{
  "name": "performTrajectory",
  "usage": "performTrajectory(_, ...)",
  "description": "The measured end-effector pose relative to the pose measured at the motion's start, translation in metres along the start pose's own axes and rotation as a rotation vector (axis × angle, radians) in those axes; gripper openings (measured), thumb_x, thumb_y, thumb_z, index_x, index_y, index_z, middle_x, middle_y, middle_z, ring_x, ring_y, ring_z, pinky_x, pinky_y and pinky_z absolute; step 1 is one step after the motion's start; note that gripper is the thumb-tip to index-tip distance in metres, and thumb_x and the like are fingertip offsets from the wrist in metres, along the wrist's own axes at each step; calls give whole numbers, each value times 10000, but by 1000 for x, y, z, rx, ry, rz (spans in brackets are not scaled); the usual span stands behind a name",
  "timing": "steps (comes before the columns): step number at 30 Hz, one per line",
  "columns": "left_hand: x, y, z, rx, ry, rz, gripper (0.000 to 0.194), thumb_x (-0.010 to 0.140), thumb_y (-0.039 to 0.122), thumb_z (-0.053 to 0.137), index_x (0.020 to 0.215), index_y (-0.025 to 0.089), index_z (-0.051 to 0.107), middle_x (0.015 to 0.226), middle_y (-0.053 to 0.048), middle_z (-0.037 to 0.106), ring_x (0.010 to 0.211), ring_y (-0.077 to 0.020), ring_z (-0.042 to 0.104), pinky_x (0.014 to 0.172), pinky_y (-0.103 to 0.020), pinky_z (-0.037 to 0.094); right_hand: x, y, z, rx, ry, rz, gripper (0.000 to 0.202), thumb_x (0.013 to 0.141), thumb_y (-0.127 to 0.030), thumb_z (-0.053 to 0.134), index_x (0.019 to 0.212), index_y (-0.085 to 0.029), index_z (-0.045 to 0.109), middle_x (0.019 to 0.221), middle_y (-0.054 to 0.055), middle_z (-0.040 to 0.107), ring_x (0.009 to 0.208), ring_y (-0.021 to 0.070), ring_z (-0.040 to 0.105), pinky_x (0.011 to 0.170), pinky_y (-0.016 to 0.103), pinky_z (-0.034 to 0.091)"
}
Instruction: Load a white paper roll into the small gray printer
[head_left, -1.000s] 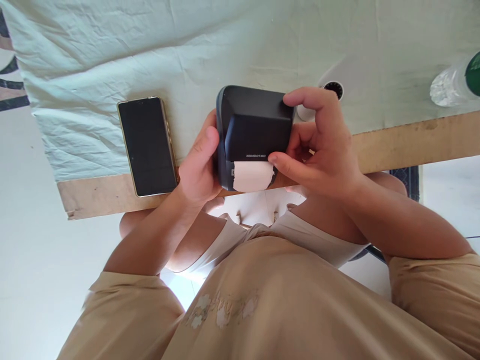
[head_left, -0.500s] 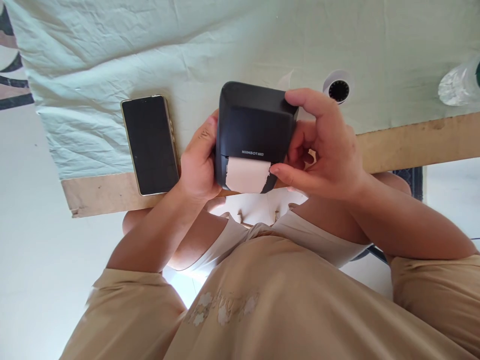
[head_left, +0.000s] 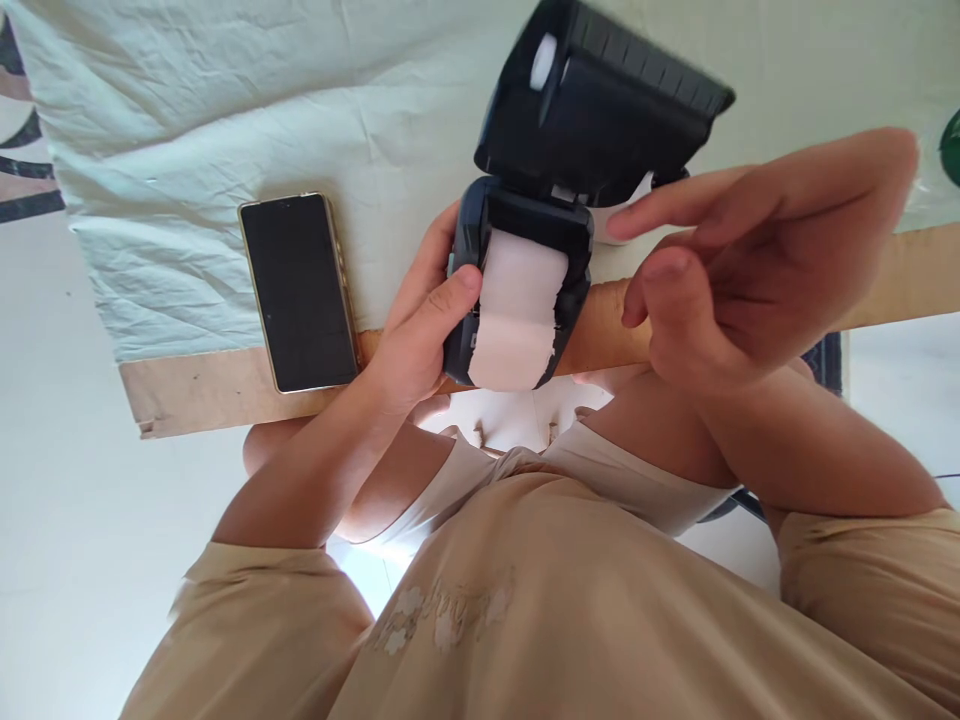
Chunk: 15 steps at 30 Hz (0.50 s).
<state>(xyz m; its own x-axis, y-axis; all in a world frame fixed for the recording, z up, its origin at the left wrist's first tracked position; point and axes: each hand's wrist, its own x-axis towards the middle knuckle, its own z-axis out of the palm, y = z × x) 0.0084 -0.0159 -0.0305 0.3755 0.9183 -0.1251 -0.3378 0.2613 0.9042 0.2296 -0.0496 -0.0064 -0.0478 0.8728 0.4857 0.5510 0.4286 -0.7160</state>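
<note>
A black label printer (head_left: 577, 250) is held over the table's near edge, with my left hand (head_left: 424, 325) wrapped round its left side and the thumb on its rim. Its lid (head_left: 600, 110) stands swung up and back, tilted to the right. Inside lies a white paper strip (head_left: 521, 310), its torn end hanging over the printer's front. To the right, my right hand (head_left: 757, 260) is off the printer with fingers apart, the index finger pointing toward the hinge. It holds nothing. A white roll (head_left: 611, 228) shows only in part behind the printer and that finger.
A dark-screened phone (head_left: 300, 290) lies left of the printer on the pale green cloth (head_left: 225, 120). The bare wooden table edge (head_left: 202, 385) runs along the front. At the far right is a clear bottle with a green cap (head_left: 952, 148), partly out of view.
The printer's lid has opened, swinging up and away and uncovering the paper inside. My right hand has let go of it and moved right. My left hand still holds the printer.
</note>
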Motion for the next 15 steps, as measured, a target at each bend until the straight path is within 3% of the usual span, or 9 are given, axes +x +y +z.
performTrajectory(2, -1, 2, 2, 12, -64, -20, 503, 878, 647, 810, 1279, 346, 781, 1356, -32, 761, 1379, -314, 668, 1115, -389, 572, 2, -2, 2, -66, 110, -163, 27, 1021, -272, 595, 998, -282, 585, 949, -3, 762, 563, 125, 604, 458, 312, 357)
performTrajectory(5, -2, -2, 6, 9, -99, 22, 477, 942, 633, 740, 1331, 358, 757, 1501, 4, 701, 1472, -293, 613, 1249, -374, 497, 3, -6, 3, -396, 55, -317, 72, 989, -193, 624, 994, -256, 659, 752, -44, 713, 510, 104, 521, 481, 305, 317)
performTrajectory(8, -3, -9, 6, -12, -100, 129, 458, 1027, 577, 563, 1400, 365, 722, 1505, 3, 689, 1476, -291, 615, 1242, -399, 511, 2, -11, 1, -609, -38, -286, 87, 1013, -245, 622, 1041, -247, 704, 711, -31, 695, 548, 115, 555, 491, 316, 276)
performTrajectory(10, -3, -11, 3, 6, -164, 119, 448, 1027, 541, 566, 1424, 385, 704, 1516, 15, 677, 1481, -289, 613, 1227, -406, 529, 1, -14, -1, -649, -122, -226, 132, 1012, -293, 637, 1107, -259, 722, 742, -27, 719, 578, 124, 584, 496, 316, 260)
performTrajectory(13, -2, -11, -2, 35, -242, 40, 472, 1004, 494, 654, 1464, 388, 676, 1561, 19, 644, 1524, -285, 568, 1265, -406, 490, 2, -14, -4, -582, -222, -159, 235, 975, -331, 699, 1204, -282, 717, 783, -28, 740, 593, 133, 595, 510, 308, 280)
performTrajectory(15, -2, -12, -2, 12, -216, 104, 504, 1001, 541, 642, 1469, 356, 682, 1508, -12, 676, 1494, -302, 591, 1232, -408, 505, 3, -12, -5, -469, -278, -126, 294, 943, -318, 739, 1231, -278, 696, 869, -22, 773, 615, 135, 613, 528, 299, 338)
